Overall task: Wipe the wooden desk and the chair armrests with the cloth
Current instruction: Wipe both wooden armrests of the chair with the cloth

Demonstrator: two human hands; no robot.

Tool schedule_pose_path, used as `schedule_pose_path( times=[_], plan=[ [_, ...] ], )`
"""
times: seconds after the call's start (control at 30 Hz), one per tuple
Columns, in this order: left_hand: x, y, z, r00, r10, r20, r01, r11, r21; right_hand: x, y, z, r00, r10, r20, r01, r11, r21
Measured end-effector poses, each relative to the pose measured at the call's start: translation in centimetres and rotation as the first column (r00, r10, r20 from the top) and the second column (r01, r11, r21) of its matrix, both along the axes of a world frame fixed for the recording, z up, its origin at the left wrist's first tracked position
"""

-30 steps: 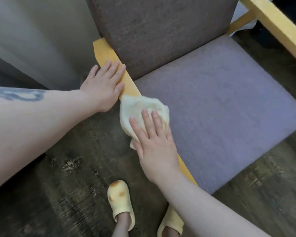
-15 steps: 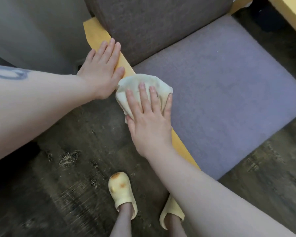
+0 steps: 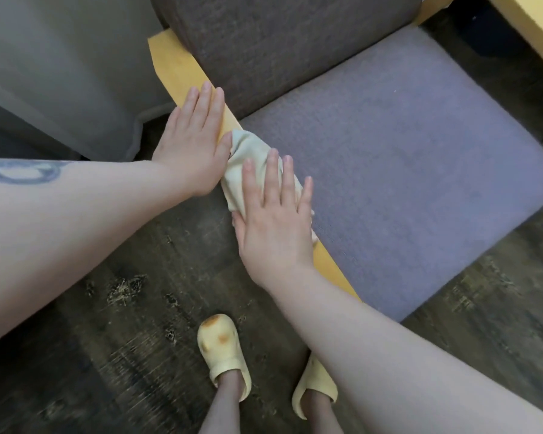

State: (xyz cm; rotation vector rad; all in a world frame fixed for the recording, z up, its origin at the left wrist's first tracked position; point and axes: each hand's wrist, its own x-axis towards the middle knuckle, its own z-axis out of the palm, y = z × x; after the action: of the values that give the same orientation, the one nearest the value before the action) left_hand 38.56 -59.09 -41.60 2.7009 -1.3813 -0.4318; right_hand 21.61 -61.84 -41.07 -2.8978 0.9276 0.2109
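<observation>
Wood colour: the near armrest (image 3: 177, 68) is yellow wood and runs as a slanted strip under both hands, from beyond the left fingertips down to below the right wrist.
Cloth: a pale cream cloth (image 3: 243, 159) lies bunched on the armrest, between the two hands and partly under the right one.
Right hand: the right hand (image 3: 275, 220) lies flat on the cloth with straight, slightly spread fingers, pressing it on the wood; the fingers do not curl round it.
Left hand: the left hand (image 3: 193, 142) rests flat on the armrest just beyond the cloth, fingers straight and close together, and its thumb side touches the edge of the cloth.
Hands together: they are close, with only the bunched cloth between them.
Seat: a grey-purple seat cushion (image 3: 405, 158) is directly to the right of both hands.
Backrest: a brown-grey backrest (image 3: 279, 42) stands beyond the left fingertips.
Other armrest: the far armrest (image 3: 533, 23) is well apart, beyond the seat.
Floor: a dark wooden floor (image 3: 123, 308) is under the forearms, with yellow slippers (image 3: 221, 349) below the right wrist.
</observation>
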Motion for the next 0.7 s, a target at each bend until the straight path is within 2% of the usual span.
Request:
schedule_pose_path(
  times=[0.07, 0.17, 0.27, 0.33, 0.4, 0.6, 0.7],
  plan=[
    [-0.2, 0.1, 0.3, 1.000, 0.017, -0.016, -0.017, 1.000, 0.009, -1.5, 0.1, 0.0, 0.999, 0.043, -0.015, -0.043, 0.999, 0.009],
    [-1.5, 0.5, 0.7, 0.997, 0.072, -0.035, -0.071, 0.997, 0.031, -9.3, 1.3, 0.3, 0.993, 0.115, 0.009, -0.115, 0.992, 0.043],
    [-3.6, 1.0, 0.7, 0.996, 0.087, -0.028, -0.086, 0.996, 0.029, -17.6, 2.7, 0.6, 0.995, 0.100, -0.003, -0.099, 0.994, 0.038],
    [-4.3, 1.1, 0.7, 0.994, 0.103, -0.038, -0.101, 0.994, 0.041, -19.4, 3.1, 0.8, 0.997, 0.076, -0.013, -0.075, 0.996, 0.047],
    [-4.2, 1.0, 0.5, 0.993, 0.108, -0.053, -0.106, 0.993, 0.047, -17.2, 2.9, 1.2, 0.999, 0.036, 0.004, -0.036, 0.996, 0.084],
    [-3.7, 1.0, 0.4, 0.993, 0.099, -0.063, -0.094, 0.992, 0.078, -2.6, 0.9, 1.2, 1.000, -0.015, 0.005, 0.015, 0.997, 0.081],
    [-3.7, 0.9, 0.7, 0.993, 0.100, -0.061, -0.094, 0.991, 0.099, -6.1, 1.0, 1.6, 0.999, 0.041, -0.029, -0.039, 0.996, 0.083]
  ],
)
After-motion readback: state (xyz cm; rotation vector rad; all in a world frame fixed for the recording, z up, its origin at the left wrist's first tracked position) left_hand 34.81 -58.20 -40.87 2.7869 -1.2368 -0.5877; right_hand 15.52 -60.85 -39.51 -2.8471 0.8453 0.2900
